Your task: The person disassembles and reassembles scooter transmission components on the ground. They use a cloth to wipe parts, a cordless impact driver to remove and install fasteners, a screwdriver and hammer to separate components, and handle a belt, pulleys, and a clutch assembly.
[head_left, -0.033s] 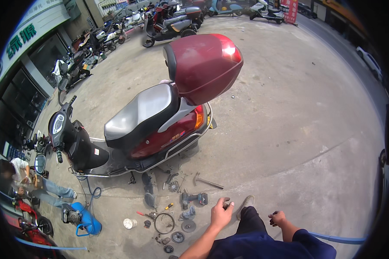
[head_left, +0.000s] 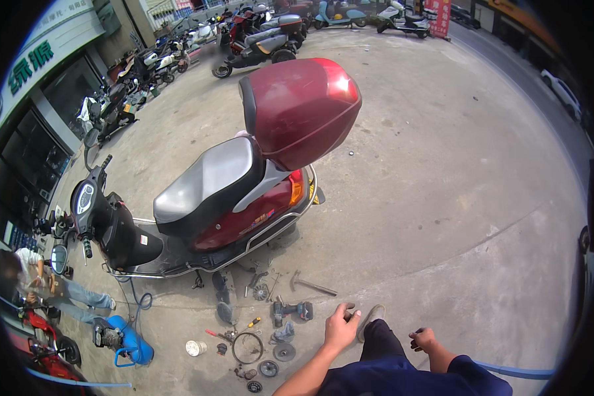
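Observation:
My left hand (head_left: 341, 330) hangs above the concrete, thumb and forefinger apart and the other fingers loosely bent. Dark patches show at its fingertips; I make out no object in it. My right hand (head_left: 424, 339) hangs at my other side, fingers loosely curled and apart, with dark fingertips and nothing visible held. Neither hand touches anything. Nearest to the left hand lie a cordless impact wrench (head_left: 292, 312), a hammer (head_left: 313, 286) and a grey metal disc (head_left: 284, 352). Beyond them stands a dark red scooter (head_left: 244, 224) with a grey seat and a red top box (head_left: 303, 109).
On the ground lie a black belt (head_left: 247, 334), a round pulley part (head_left: 268, 368), a yellow-handled screwdriver (head_left: 253, 322) and a white tub (head_left: 195, 348). A blue air compressor (head_left: 133, 340) with a hose stands left, near another person (head_left: 59, 284). Parked scooters (head_left: 264, 46) line the back.
The view has shifted a little, so the scooter and the parts sit slightly farther left. Both hands keep nearly the same pose.

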The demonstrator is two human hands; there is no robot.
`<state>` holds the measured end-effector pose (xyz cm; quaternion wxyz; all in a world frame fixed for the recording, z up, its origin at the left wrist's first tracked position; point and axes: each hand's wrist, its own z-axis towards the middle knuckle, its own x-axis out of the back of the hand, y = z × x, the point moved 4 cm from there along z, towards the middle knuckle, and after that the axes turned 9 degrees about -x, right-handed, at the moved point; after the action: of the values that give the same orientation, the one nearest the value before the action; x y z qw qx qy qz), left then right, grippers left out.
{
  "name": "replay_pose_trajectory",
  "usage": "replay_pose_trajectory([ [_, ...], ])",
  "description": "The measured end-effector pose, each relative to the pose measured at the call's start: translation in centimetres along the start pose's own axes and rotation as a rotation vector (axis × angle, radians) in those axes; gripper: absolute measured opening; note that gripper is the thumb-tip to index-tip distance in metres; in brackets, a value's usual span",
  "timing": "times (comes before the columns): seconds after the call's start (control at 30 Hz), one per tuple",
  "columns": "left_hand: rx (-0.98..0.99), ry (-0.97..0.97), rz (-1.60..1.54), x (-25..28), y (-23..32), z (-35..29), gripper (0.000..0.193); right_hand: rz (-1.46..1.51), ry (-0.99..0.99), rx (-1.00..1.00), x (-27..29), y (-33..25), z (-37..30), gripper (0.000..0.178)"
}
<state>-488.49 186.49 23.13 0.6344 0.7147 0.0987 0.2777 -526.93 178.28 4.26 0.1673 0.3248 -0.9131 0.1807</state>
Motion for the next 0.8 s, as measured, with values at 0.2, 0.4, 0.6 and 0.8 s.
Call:
replay_pose_trajectory([
  [0.2,-0.089,-0.394,-0.02,-20.2,9.5,12.7,0.036,0.439,0.107,-0.042,13.6,-4.6,4.6,0.022],
  [0.4,-0.24,-0.609,-0.06,-32.8,14.9,23.2,0.033,0.789,-0.009,0.056,21.0,-16.5,6.9,0.026],
  [0.6,-0.283,-0.582,-0.132,-41.5,17.1,39.0,0.034,0.696,-0.023,0.097,26.1,-28.1,15.1,0.026],
  [0.8,-0.269,-0.553,-0.162,-44.4,22.6,59.5,0.034,0.531,0.081,-0.221,33.7,-34.2,21.2,0.026],
])
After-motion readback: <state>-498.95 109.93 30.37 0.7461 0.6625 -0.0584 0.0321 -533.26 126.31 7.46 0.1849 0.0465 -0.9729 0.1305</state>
